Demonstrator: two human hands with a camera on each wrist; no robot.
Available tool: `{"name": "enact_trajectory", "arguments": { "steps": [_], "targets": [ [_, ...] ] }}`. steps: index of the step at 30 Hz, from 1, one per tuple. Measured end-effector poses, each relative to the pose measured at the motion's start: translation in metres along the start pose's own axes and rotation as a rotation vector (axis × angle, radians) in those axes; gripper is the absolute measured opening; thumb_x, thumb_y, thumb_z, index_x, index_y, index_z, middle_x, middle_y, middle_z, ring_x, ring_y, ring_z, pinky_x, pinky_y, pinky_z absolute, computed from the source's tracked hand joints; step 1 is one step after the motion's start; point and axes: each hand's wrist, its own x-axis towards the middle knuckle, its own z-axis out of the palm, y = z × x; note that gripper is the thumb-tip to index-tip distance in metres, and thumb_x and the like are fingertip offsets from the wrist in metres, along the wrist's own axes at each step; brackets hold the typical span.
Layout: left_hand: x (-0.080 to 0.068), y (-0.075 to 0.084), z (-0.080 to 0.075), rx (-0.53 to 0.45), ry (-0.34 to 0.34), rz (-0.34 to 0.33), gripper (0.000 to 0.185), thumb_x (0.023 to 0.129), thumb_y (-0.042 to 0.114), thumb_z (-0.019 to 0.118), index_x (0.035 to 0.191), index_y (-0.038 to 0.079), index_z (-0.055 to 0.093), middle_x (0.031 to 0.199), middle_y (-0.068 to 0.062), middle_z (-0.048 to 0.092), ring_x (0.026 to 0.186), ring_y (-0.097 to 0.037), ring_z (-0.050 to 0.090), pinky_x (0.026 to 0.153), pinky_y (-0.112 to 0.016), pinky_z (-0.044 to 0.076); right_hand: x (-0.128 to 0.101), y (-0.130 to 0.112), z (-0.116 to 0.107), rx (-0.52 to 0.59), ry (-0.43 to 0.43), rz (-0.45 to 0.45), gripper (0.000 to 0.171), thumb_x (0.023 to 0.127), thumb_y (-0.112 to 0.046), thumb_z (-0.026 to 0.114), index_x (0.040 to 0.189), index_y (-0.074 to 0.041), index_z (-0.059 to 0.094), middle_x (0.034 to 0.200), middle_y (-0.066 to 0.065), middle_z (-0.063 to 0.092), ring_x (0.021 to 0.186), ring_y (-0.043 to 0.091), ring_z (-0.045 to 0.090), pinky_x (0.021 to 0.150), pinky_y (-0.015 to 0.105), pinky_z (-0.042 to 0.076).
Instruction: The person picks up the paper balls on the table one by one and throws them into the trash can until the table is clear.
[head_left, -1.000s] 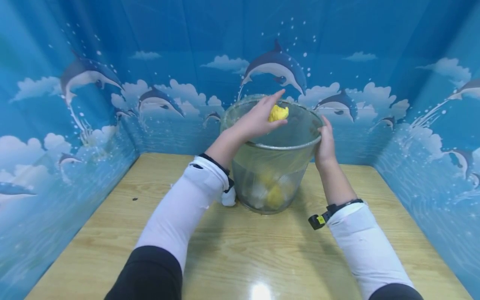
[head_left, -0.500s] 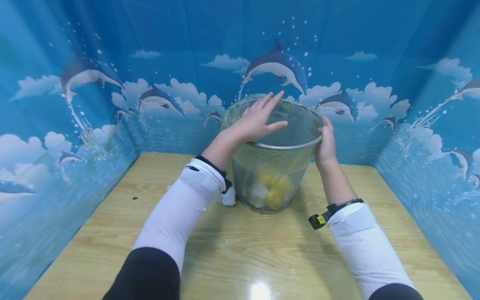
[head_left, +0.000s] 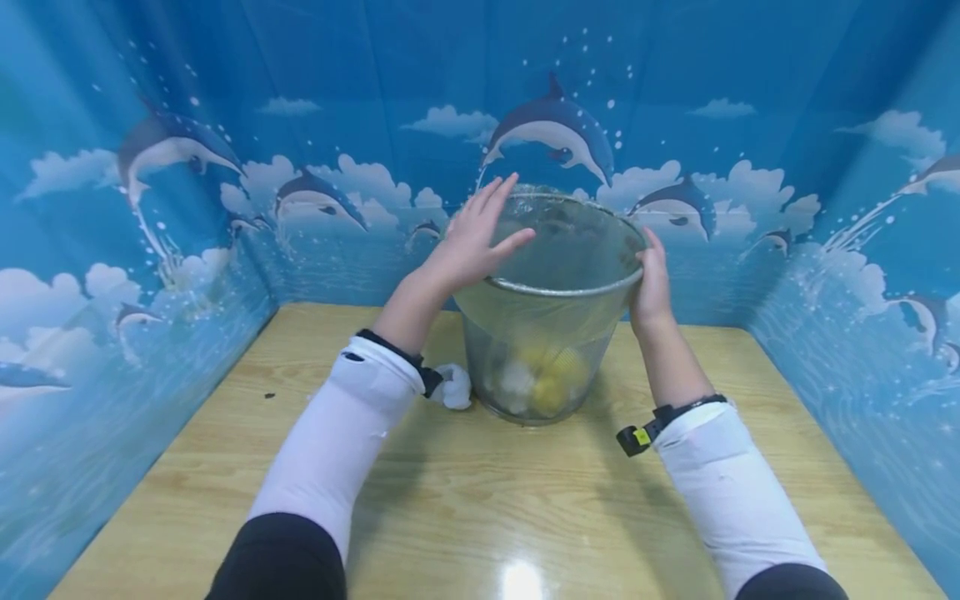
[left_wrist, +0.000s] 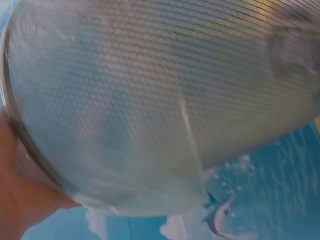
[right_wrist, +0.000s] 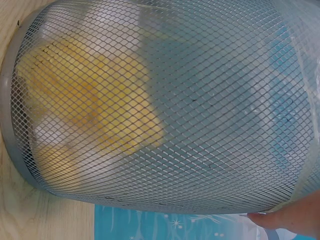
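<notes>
A mesh wastebasket (head_left: 551, 333) stands upright on the wooden surface (head_left: 480, 508), toward its far edge and close to the dolphin-printed backdrop (head_left: 150, 208) that walls the surface in on three sides. Just beside the basket's base on the left lies a small white crumpled wad (head_left: 453, 387), partly hidden behind the left sleeve (head_left: 337, 450). A dark speck (head_left: 268, 396) sits on the surface well to the left.

The basket's long axis runs vertically — the mouth faces up, wider than the base, and a clear plastic liner folds over the rim. Through the mesh, yellow and white crumpled pieces (head_left: 543, 383) lie at the bottom; the right wrist view shows the yellow ones (right_wrist: 95, 105) pressed against the mesh near the base.

The left hand (head_left: 472, 237) is at the near-left rim, fingers straight and spread, gripping nothing; the left wrist view shows its palm (left_wrist: 20, 200) against the liner-covered rim. The right hand (head_left: 651, 283) holds the right side of the rim, thumb and fingers curled round it.
</notes>
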Motion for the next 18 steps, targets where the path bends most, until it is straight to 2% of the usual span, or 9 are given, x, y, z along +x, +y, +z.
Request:
{"name": "enact_trajectory", "arguments": {
  "steps": [5,9,16,18],
  "targets": [
    [-0.007,-0.022,-0.004,-0.044,0.082,-0.045,0.078,0.097,0.057,0.04,0.155,0.033,-0.006,0.164,0.001,-0.005,0.151,-0.025,-0.003,0.119,-0.056,0.004,0.0,0.0,0.0,0.009,0.003,-0.002,0.063,0.094,-0.019,0.024,0.155,-0.016,0.009,0.161,0.001,0.008,0.144,0.021,0.014,0.119,0.039,0.014],
    [-0.014,-0.038,-0.006,-0.082,0.109,-0.08,0.075,0.098,0.057,0.037,0.156,0.031,-0.004,0.164,-0.002,-0.005,0.151,-0.029,-0.001,0.117,-0.06,0.005,0.0,0.0,0.001,0.011,0.003,-0.002,0.063,0.094,-0.018,0.024,0.155,-0.014,0.008,0.161,0.002,0.007,0.144,0.021,0.014,0.119,0.039,0.015],
    [-0.029,-0.065,-0.003,-0.151,0.099,-0.097,0.07,0.103,0.048,0.033,0.156,0.024,-0.005,0.164,-0.007,-0.004,0.15,-0.032,0.0,0.117,-0.061,0.005,0.0,0.0,0.001,0.023,0.0,-0.012,0.064,0.093,-0.017,0.023,0.155,-0.011,0.007,0.161,0.003,0.008,0.144,0.022,0.015,0.118,0.038,0.016],
    [-0.033,-0.073,0.0,-0.154,0.083,-0.097,0.072,0.102,0.052,0.03,0.156,0.022,-0.006,0.164,-0.009,-0.004,0.15,-0.032,-0.001,0.117,-0.06,0.005,0.0,0.001,0.001,0.023,-0.001,-0.013,0.064,0.093,-0.018,0.023,0.155,-0.011,0.007,0.161,0.003,0.007,0.144,0.022,0.015,0.118,0.038,0.016]
  ]
}}
